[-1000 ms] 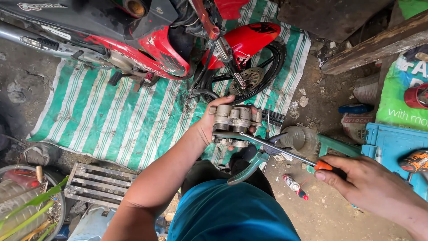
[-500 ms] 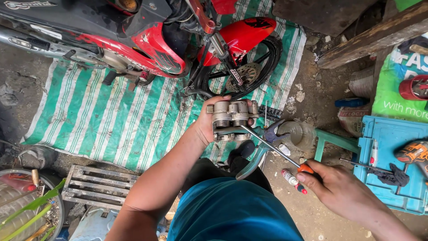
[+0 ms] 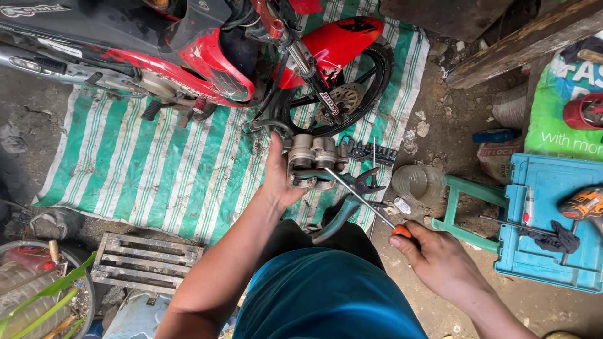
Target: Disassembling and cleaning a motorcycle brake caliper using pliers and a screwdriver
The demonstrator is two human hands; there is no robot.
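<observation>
Since a second ago: right hand (image 3: 443, 263) drawn back toward body, closed on orange-handled screwdriver (image 3: 364, 204); tip now set against brake caliper (image 3: 314, 162). Left hand (image 3: 279, 172) closed round caliper as before, held above striped green-and-white mat (image 3: 144, 169), just below front wheel (image 3: 352, 94) of red motorcycle. Judged: prying at caliper under way. Green printed sack (image 3: 559, 107) at right edge; blue tool case (image 3: 546, 220) below it.
</observation>
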